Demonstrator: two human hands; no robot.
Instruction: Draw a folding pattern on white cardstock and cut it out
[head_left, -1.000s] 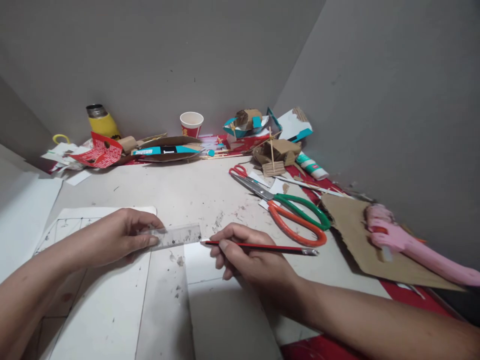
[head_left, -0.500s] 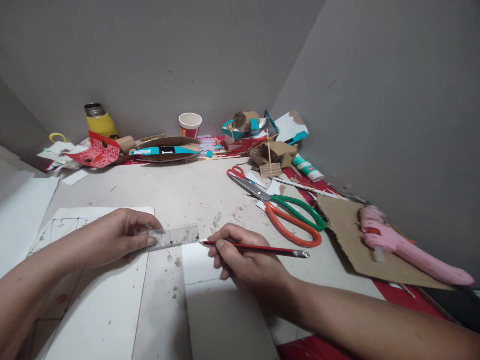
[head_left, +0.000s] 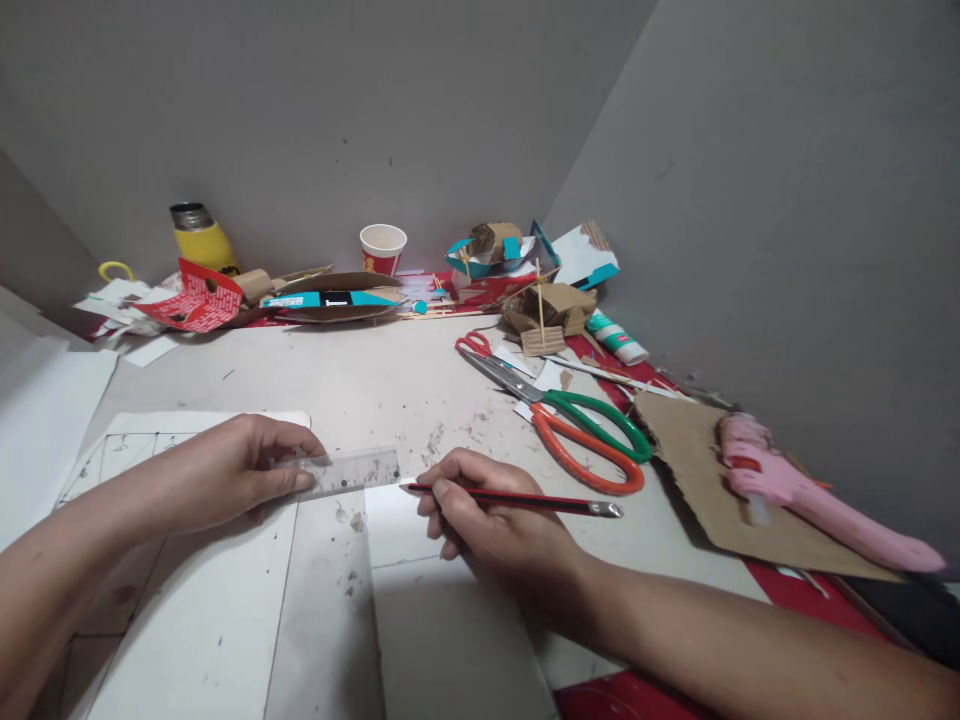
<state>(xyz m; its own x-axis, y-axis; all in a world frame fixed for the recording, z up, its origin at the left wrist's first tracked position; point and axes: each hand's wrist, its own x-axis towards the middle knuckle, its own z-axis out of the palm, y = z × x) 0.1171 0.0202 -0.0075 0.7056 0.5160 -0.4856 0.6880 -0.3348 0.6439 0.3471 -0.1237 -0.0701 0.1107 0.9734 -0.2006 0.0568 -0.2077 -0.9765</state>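
My left hand [head_left: 225, 475] pinches the left end of a short clear plastic ruler [head_left: 352, 470] and holds it flat on the table. My right hand [head_left: 495, 525] grips a red and black pencil [head_left: 525, 498], its tip touching the ruler's right end over a white card sheet [head_left: 442, 610]. A second white sheet with pencil lines [head_left: 187, 600] lies under my left hand.
Large scissors with green and orange handles [head_left: 585, 440] lie right of my hands. A pink glue gun [head_left: 810, 500] rests on brown cardboard [head_left: 697, 470]. Along the back wall stand a yellow flask [head_left: 201, 240], a paper cup [head_left: 382, 248], a glue tube [head_left: 619, 338] and cardboard scraps [head_left: 551, 305].
Hands, ruler and pencil hold almost the same pose; only the camera view shifts slightly.
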